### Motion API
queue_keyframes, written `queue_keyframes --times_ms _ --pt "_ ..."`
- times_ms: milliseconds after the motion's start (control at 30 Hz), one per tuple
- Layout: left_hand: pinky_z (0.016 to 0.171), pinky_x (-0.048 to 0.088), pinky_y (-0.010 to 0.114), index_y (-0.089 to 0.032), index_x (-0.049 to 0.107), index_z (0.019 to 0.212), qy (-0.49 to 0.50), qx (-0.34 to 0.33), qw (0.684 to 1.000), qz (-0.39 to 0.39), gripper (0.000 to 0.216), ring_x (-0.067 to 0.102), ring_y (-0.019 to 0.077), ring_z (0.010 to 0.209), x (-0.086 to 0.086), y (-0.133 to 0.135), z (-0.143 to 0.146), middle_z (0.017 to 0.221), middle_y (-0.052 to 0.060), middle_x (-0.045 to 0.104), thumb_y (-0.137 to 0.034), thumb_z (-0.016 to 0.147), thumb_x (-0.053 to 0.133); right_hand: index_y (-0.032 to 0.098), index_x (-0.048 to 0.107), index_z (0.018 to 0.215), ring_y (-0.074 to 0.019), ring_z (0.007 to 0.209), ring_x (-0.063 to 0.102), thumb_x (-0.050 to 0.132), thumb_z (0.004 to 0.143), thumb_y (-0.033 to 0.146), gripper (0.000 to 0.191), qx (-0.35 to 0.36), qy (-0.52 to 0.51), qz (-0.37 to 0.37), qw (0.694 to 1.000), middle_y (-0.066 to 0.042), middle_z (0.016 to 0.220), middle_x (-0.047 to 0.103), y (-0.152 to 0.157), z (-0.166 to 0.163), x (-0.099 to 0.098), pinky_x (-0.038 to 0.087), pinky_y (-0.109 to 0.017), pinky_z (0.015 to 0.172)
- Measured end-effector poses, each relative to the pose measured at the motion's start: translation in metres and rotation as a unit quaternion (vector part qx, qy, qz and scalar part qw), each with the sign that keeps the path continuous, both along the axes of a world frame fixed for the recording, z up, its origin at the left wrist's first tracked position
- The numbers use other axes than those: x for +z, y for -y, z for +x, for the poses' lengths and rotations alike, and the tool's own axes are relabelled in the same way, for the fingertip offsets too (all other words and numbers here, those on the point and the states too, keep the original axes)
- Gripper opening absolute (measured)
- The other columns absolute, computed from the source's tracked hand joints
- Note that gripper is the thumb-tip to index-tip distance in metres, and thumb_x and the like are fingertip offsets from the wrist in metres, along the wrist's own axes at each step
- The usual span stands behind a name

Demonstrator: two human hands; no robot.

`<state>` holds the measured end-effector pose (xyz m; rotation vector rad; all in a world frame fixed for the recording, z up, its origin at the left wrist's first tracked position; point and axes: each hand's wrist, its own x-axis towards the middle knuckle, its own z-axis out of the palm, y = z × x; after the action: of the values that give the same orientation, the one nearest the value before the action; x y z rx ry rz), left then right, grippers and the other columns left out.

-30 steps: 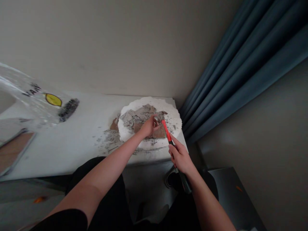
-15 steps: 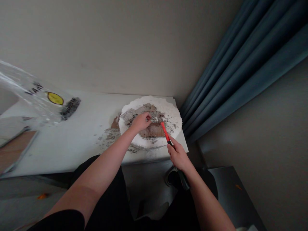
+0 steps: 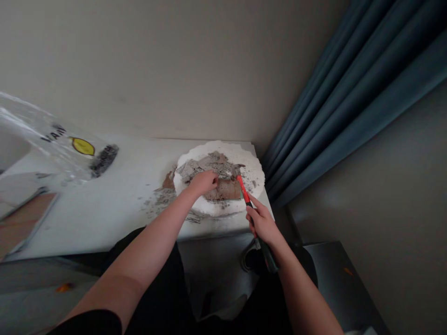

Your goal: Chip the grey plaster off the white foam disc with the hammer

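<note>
Left hand (image 3: 203, 182) was down on the grey-brown lump (image 3: 223, 188), fingers curled over its top and covering the middle of it. I could not tell if it pinched a piece or only pressed. The lump sat on a white foam disc (image 3: 252, 164) at the right end of the white table (image 3: 104, 214).

Right hand (image 3: 261, 223) was closed tight round the red-and-black tool (image 3: 243, 190). Its red end lay against the lump's right side, just beside the left fingers, and its dark end stuck out below the wrist. The tip was too small to make out.

Grey crumbs (image 3: 157, 200) lay scattered on the table left of the disc. Further left was a clear plastic bag (image 3: 52, 135) with a yellow label (image 3: 83, 146). A blue curtain (image 3: 349, 93) hung close by the table's right corner.
</note>
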<state>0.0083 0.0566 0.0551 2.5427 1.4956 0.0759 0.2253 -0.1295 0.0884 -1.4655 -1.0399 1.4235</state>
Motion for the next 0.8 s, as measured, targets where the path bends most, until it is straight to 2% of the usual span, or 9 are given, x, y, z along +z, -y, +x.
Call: queue_keyframes --times_ms 133,300,433,567,700,800 --pt "0.069 0.043 0.032 -0.021 0.068 0.089 0.019 0.003 1.0 0.022 0.016 0.067 0.0227 0.087 0.006 0.006 0.005 0.101 0.008 0.074 -0.028 0.087 0.054 0.019 0.039 0.164 -0.0075 0.032 0.036 0.058 0.09 0.039 0.079 -0.018 -0.001 0.0 1.0 0.012 0.058 0.045 -0.005 0.011 0.002 0.03 -0.02 0.029" --pt "0.066 0.039 0.031 -0.022 0.067 0.097 0.034 0.023 0.999 -0.006 0.017 0.066 0.0219 0.083 0.007 0.004 0.006 0.089 0.005 0.074 -0.027 0.085 0.056 0.021 0.041 0.163 -0.0067 0.033 0.037 0.059 0.09 0.036 0.076 -0.035 -0.002 -0.015 0.999 0.011 0.06 0.048 -0.01 0.017 -0.001 0.031 -0.019 0.029" --pt "0.069 0.042 0.03 -0.021 0.067 0.104 0.142 0.028 0.989 -0.014 0.023 0.066 0.0194 0.078 0.003 0.0 0.01 0.084 0.004 0.073 -0.026 0.086 0.055 0.021 0.041 0.163 -0.0068 0.033 0.036 0.058 0.09 0.036 0.077 -0.034 -0.001 -0.013 0.999 0.011 0.06 0.047 -0.011 0.016 -0.001 0.032 -0.02 0.029" --pt "0.073 0.048 0.03 -0.019 0.069 0.088 0.27 0.022 0.959 -0.082 0.018 0.064 0.0172 0.074 -0.001 0.001 0.02 0.08 0.004 0.072 -0.034 0.086 0.062 0.021 0.04 0.163 -0.0069 0.033 0.037 0.058 0.09 0.036 0.077 -0.025 0.001 -0.017 1.0 0.011 0.059 0.047 -0.011 0.015 -0.001 0.031 -0.019 0.029" --pt "0.073 0.052 0.031 -0.017 0.07 0.091 0.323 0.024 0.935 -0.146 0.036 0.065 0.0179 0.076 -0.009 0.002 0.031 0.084 0.004 0.073 -0.041 0.067 0.083 0.02 0.041 0.163 -0.0071 0.033 0.037 0.058 0.09 0.036 0.076 -0.022 0.003 -0.018 1.0 0.012 0.058 0.046 -0.011 0.015 -0.001 0.032 -0.019 0.029" --pt "0.074 0.051 0.031 -0.017 0.07 0.088 0.33 0.013 0.934 -0.137 0.029 0.065 0.0183 0.077 -0.012 0.001 0.036 0.084 0.004 0.074 -0.039 0.071 0.08 0.02 0.041 0.163 -0.0067 0.033 0.036 0.058 0.091 0.035 0.075 -0.021 0.002 -0.017 1.0 0.012 0.058 0.046 -0.011 0.015 0.001 0.031 -0.019 0.029"
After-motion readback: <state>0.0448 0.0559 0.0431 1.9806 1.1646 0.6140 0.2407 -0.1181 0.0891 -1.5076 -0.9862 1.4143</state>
